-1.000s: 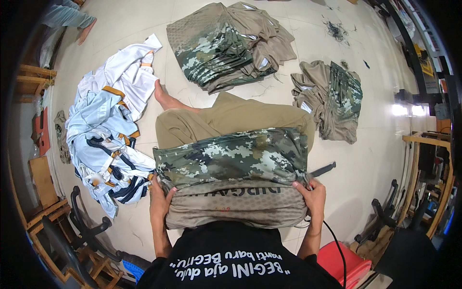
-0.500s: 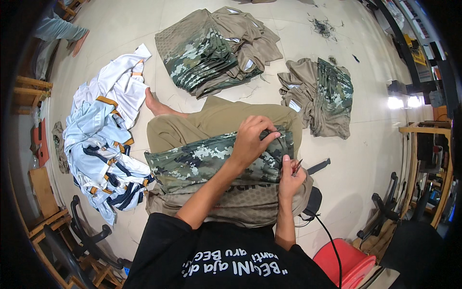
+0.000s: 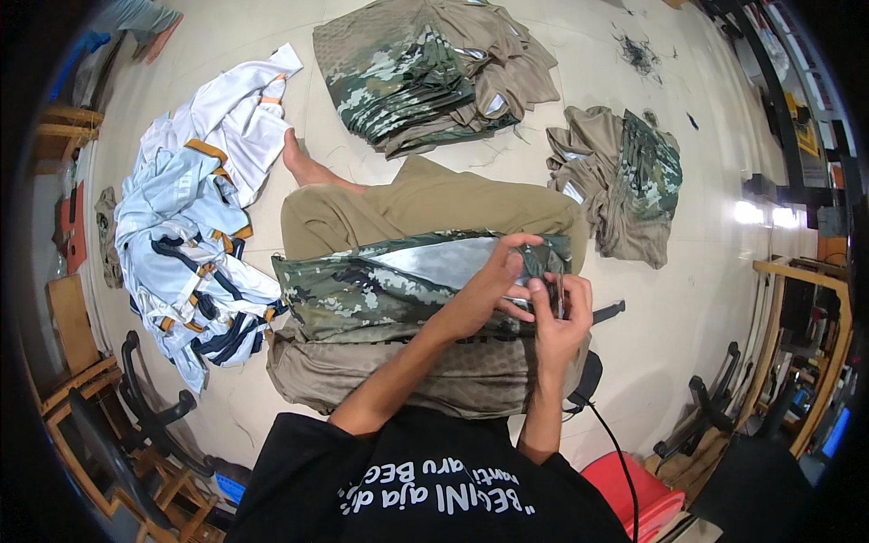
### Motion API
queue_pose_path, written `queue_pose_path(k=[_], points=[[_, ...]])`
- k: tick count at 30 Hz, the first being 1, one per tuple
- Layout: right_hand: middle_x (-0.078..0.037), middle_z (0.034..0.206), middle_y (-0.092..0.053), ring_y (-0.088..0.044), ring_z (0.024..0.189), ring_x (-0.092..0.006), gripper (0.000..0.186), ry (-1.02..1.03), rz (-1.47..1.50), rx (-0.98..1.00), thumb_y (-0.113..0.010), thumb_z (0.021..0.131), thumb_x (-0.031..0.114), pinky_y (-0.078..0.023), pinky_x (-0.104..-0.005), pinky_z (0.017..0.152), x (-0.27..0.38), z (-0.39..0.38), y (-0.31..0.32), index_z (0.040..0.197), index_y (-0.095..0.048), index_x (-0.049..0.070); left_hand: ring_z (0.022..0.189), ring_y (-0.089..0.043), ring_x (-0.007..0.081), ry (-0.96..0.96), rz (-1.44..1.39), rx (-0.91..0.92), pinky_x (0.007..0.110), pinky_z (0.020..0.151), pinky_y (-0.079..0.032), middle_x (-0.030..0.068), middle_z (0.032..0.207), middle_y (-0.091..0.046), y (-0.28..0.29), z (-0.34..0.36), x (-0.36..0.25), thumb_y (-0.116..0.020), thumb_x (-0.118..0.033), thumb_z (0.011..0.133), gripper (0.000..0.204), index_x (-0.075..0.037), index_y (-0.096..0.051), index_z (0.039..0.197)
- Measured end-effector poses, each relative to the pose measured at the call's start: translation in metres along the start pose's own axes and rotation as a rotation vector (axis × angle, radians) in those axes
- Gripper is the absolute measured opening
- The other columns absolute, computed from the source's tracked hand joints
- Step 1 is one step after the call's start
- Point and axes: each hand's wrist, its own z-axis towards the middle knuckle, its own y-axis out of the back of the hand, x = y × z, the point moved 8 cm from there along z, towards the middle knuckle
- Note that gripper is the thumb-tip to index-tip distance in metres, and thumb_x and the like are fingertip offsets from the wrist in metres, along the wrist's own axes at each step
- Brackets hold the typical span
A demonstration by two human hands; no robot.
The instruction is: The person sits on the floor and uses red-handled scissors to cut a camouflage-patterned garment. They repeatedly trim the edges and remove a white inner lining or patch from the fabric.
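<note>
A camouflage-print shirt with a plain brown part lies across my lap. Its edge is turned up, baring a pale inner side. At the right end of the cloth, my left hand is closed on the edge, thumb and forefinger pinching it. My right hand meets it there, its fingers bent around small thread snips, mostly hidden by the fingers. The right thumb presses the cloth near the left fingers.
Folded camouflage shirts lie in a large pile ahead and a smaller pile at right. White and light-blue garments are heaped at left. Thread scraps lie on the floor. A red stool and a black cable are at lower right.
My left hand has moved right and down, closer to my right hand. The shirt's edge has been turned up, showing its pale inside. The snips are now more hidden.
</note>
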Motion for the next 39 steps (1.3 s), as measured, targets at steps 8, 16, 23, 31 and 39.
queue_pose_path(k=[8, 16, 23, 31, 39], points=[[0.007, 0.067, -0.054, -0.036, 0.044, -0.0024, 0.02, -0.784, 0.844, 0.111, -0.063, 0.105, 0.028, -0.027, -0.021, 0.043, -0.061, -0.008, -0.024, 0.098, -0.061, 0.01, 0.089, -0.074, 0.0241, -0.012, 0.15, -0.051, 0.031, 0.071, -0.061, 0.0168, 0.127, -0.049, 0.013, 0.009, -0.017, -0.046, -0.034, 0.109, 0.052, -0.009, -0.033, 0.153], [0.008, 0.069, -0.047, -0.036, 0.049, -0.0024, 0.019, -0.758, 0.915, 0.165, -0.061, 0.107, 0.024, -0.027, -0.0209, 0.046, -0.064, -0.006, -0.028, 0.094, -0.058, 0.011, 0.086, -0.064, 0.0093, -0.288, 0.587, -0.274, 0.024, 0.074, -0.045, 0.0011, 0.109, -0.061, 0.024, 0.007, -0.02, -0.075, -0.016, 0.093, 0.04, -0.008, -0.056, 0.127], [0.008, 0.071, -0.047, -0.037, 0.049, -0.0028, 0.019, -0.745, 0.902, 0.177, -0.06, 0.107, 0.026, -0.028, -0.0213, 0.047, -0.063, -0.006, -0.029, 0.1, -0.059, 0.008, 0.085, -0.059, 0.0069, -0.196, 0.558, -0.297, 0.026, 0.076, -0.043, -0.0015, 0.091, -0.069, 0.014, 0.006, -0.008, -0.08, -0.019, 0.089, 0.02, -0.006, -0.071, 0.101], [0.006, 0.078, -0.053, -0.038, 0.054, -0.0039, 0.024, -0.693, 0.742, 0.158, -0.06, 0.107, 0.027, -0.03, -0.0219, 0.051, -0.068, -0.007, -0.023, 0.1, -0.063, 0.005, 0.085, -0.052, 0.0079, -0.289, 0.564, -0.242, 0.026, 0.079, -0.043, -0.001, 0.089, -0.062, 0.013, 0.013, -0.01, -0.064, -0.021, 0.102, 0.022, -0.001, -0.065, 0.095], [0.001, 0.074, -0.055, -0.04, 0.058, -0.0067, 0.037, -0.348, 0.099, -0.083, -0.056, 0.108, 0.034, -0.028, -0.0219, 0.054, -0.029, -0.002, 0.012, 0.094, -0.064, 0.001, 0.085, -0.049, 0.0063, -0.184, 0.263, -0.147, 0.024, 0.079, -0.042, -0.0038, 0.09, -0.054, 0.019, 0.025, 0.006, -0.052, -0.027, 0.11, 0.029, -0.002, -0.061, 0.1]])
